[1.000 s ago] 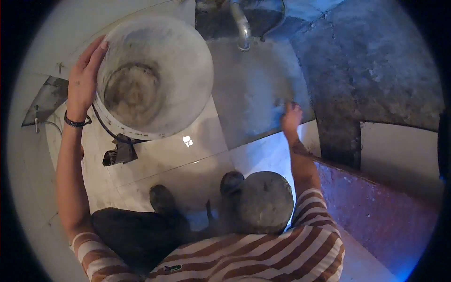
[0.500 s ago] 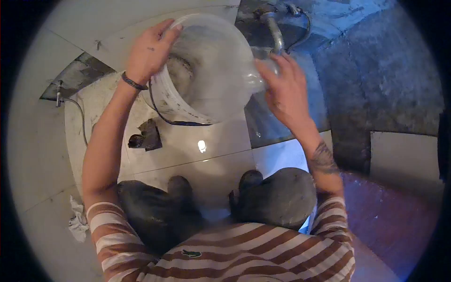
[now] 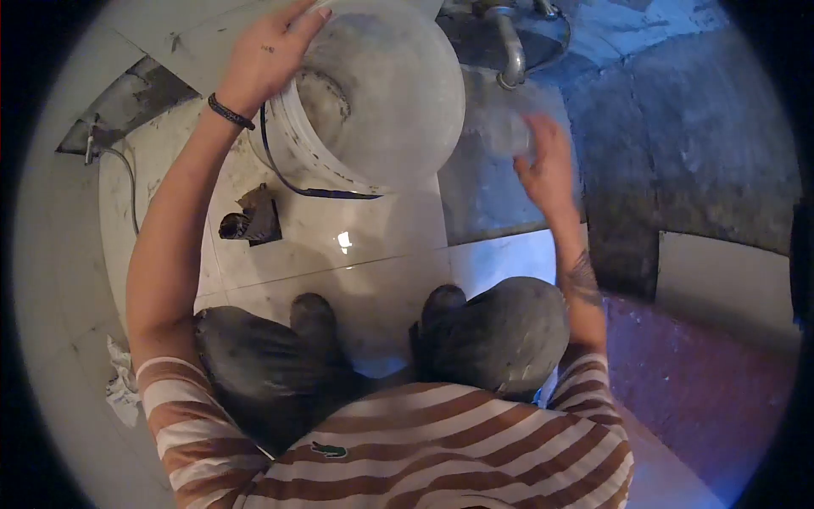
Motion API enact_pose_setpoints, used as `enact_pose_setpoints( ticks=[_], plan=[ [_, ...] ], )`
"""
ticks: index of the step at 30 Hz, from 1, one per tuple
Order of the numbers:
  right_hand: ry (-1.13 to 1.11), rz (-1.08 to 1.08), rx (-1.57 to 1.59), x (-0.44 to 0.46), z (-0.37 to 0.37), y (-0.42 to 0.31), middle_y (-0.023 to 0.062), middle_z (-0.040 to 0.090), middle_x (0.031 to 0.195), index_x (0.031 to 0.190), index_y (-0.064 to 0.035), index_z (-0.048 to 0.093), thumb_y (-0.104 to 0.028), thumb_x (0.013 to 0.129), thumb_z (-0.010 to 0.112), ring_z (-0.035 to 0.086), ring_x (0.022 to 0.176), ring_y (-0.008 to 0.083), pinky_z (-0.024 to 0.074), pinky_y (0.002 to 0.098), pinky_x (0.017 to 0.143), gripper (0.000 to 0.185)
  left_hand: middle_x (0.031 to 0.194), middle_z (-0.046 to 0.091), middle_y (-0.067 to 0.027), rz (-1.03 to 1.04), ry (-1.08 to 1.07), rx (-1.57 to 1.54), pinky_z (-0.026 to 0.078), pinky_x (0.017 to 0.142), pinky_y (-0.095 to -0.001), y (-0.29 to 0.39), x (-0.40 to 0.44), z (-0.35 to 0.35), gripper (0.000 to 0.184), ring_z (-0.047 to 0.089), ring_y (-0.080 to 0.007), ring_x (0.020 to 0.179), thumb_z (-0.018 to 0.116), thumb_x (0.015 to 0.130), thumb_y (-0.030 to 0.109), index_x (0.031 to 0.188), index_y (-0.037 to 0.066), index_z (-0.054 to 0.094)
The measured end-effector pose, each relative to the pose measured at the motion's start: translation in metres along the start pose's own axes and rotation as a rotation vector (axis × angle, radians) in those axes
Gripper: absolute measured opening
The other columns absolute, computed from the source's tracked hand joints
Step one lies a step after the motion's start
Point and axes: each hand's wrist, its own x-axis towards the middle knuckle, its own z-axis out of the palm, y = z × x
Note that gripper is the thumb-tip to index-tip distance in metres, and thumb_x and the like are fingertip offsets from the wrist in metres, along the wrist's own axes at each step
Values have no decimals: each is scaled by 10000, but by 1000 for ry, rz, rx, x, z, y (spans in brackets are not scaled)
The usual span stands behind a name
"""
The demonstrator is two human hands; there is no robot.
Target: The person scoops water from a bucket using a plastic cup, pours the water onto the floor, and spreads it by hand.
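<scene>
Gripping a tilted bucket (image 3: pixel 386 93) is the left hand (image 3: pixel 270 55), while the right hand (image 3: pixel 549 161) holds a blurred clear cup (image 3: pixel 505 134).

Cloudy, scuffed plastic bucket (image 3: pixel 398 93), smooth at the wall. Curved pipe (image 3: pixel 514 53) of shiny metal; glossy, smooth floor tiles (image 3: pixel 373 271) reflecting light. The grey wall (image 3: pixel 704 127) looks matt, rough and blotchy.

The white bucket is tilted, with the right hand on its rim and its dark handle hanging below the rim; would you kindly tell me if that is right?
Not quite: the head view shows the left hand on the rim. The white bucket is indeed tilted, with its dark handle hanging below the rim.
</scene>
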Motion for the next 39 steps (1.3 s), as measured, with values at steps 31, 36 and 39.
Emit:
enact_pose_setpoints(
  ticks=[31,36,39],
  plan=[
    [-372,62,226,-29,-33,-5,161,550,1437,1462,-150,551,-64,722,785,486,1355,362,378,440,1159,781,1399,619,-245,-66,34,51,458,1099,-471,8,5,6,726,592,-385,1304,513,1022,571,1421,-33,573],
    [-187,-475,-390,79,-58,-108,144,565,1393,1404,-252,610,-32,704,708,497,1311,402,428,478,1085,741,1347,651,-250,-40,11,23,486,1058,-452,24,-4,2,660,629,-387,1251,521,1025,515,1394,-27,600],
    [-145,-655,-423,118,-34,-141,178,547,1395,1324,-211,657,-99,826,635,463,1354,410,368,587,1108,512,1314,670,-252,27,-11,1,492,1048,-452,22,-5,2,624,646,-395,1220,522,1026,477,1384,-26,609]
  ],
)
